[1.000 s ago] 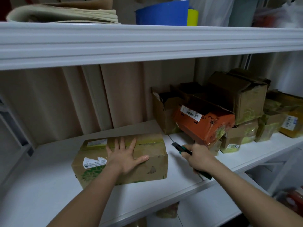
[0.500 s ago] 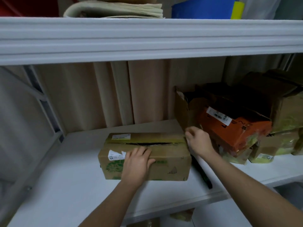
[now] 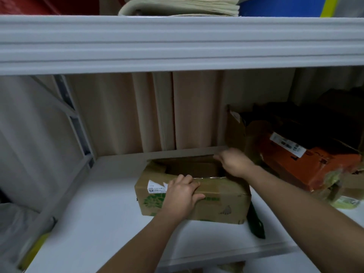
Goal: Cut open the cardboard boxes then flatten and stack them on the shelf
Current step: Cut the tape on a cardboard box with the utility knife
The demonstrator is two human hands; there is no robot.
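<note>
Top of the brown box [image 3: 216, 196] is slit; left hand [image 3: 180, 194] grips the near flap, right hand [image 3: 234, 162] pinches the far flap, flattening and stacking still ahead

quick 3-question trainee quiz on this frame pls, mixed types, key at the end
1. True or false: the top of the cardboard box is already open.
2. What is the right hand doing? A) gripping the cutter B) pulling back the box's far flap C) resting on the orange box
3. Fill in: the green-handled cutter lies on the shelf just to the ___ of the box.

Key
1. True: the near and far flaps are parted and the inside shows.
2. B. The left hand grips the near flap.
3. Right, touching neither hand.
</note>
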